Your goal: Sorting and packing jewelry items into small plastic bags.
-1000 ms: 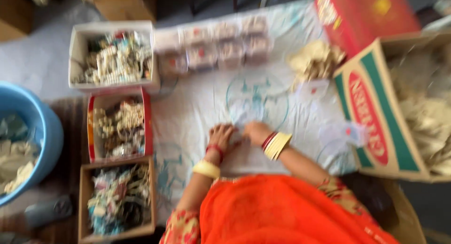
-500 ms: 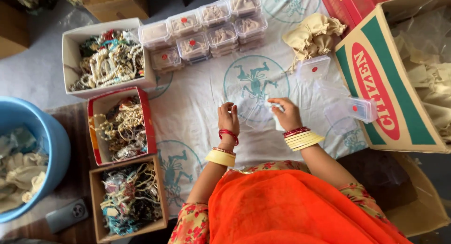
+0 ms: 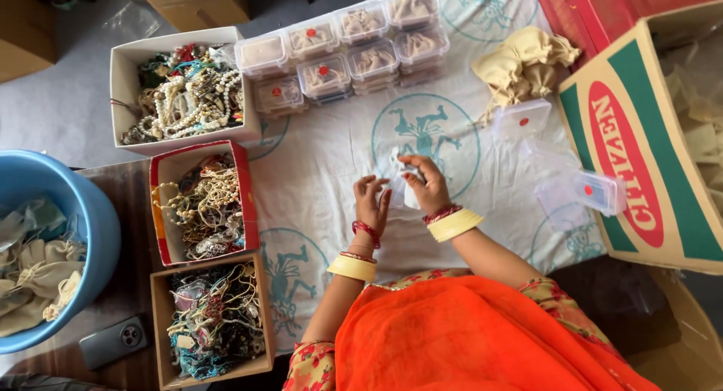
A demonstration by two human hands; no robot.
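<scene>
2 hands meet over the printed cloth (image 3: 324, 165).
Right hand (image 3: 428, 186) grasps a small clear packet (image 3: 397, 178); left hand (image 3: 371, 204), fingers curled upward, touches its edge, forearms angled inward.

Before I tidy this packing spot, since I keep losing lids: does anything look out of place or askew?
Mostly neat: the filled boxes sit in rows. To the right, an open clear box lies tilted, apart from them, and cloth pouches lie in a loose heap. Both hands, the left hand and right hand, hold a small clear bag.
</scene>
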